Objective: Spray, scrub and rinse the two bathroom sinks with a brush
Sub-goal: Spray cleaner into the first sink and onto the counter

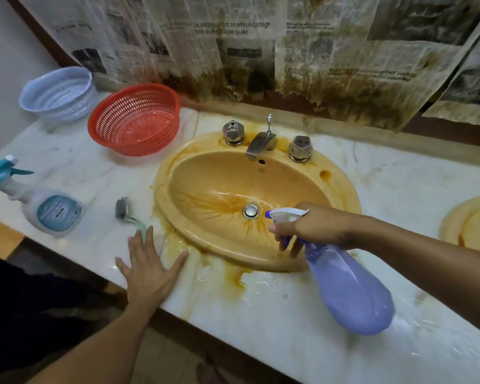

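A yellow oval sink [222, 176] with rust-brown streaks around its drain [250, 211] sits in the marble counter [288, 309]. My right hand [309, 227] grips a purple spray bottle [349, 289] by its neck, white nozzle aimed left over the basin near the drain. My left hand [150, 268] lies flat with spread fingers on the counter's front edge, left of the sink. Just beyond its fingertips lies a small brush [126, 214] with a grey head and pale green handle. The rim of a second yellow sink [471, 225] shows at the right edge.
A metal faucet [261, 144] with two knobs stands behind the basin. A red basket [135, 119] and a white basket [58, 92] sit at the back left. A teal-topped spray bottle [39, 200] lies on the counter's left. Stained newspaper [261, 51] covers the wall.
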Tool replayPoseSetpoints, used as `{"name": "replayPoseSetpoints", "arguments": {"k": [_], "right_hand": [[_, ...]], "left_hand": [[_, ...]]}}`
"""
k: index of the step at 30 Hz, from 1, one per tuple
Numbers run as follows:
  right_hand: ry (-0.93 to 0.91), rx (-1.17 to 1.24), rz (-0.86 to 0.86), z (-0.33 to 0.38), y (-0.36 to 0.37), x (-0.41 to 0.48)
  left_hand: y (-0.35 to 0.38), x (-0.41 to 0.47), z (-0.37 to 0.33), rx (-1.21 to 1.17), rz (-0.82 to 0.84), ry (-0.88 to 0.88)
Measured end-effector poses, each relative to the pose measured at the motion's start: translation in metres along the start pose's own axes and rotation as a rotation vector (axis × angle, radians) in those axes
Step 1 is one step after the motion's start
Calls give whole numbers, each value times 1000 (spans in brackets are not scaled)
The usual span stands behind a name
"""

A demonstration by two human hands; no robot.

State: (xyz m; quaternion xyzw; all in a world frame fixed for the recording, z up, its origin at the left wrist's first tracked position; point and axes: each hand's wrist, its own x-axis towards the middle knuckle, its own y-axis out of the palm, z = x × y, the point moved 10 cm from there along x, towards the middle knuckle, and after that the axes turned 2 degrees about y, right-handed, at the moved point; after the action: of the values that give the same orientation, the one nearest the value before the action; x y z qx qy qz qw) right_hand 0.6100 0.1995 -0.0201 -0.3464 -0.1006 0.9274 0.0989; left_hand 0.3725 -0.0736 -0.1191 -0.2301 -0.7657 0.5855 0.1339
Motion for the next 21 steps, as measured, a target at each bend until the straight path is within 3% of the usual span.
{"name": "replayPoseSetpoints", "arguments": {"k": [6,13,21], "right_hand": [[40,-175,-88,-3,-2,13],[-27,-52,0,12,-3,19],[-21,-167,-182,21,-3,33]], "left_hand": [[1,1,3,32,3,-7],[4,2,2,48,24,2],[3,2,2,52,24,-7]]}}
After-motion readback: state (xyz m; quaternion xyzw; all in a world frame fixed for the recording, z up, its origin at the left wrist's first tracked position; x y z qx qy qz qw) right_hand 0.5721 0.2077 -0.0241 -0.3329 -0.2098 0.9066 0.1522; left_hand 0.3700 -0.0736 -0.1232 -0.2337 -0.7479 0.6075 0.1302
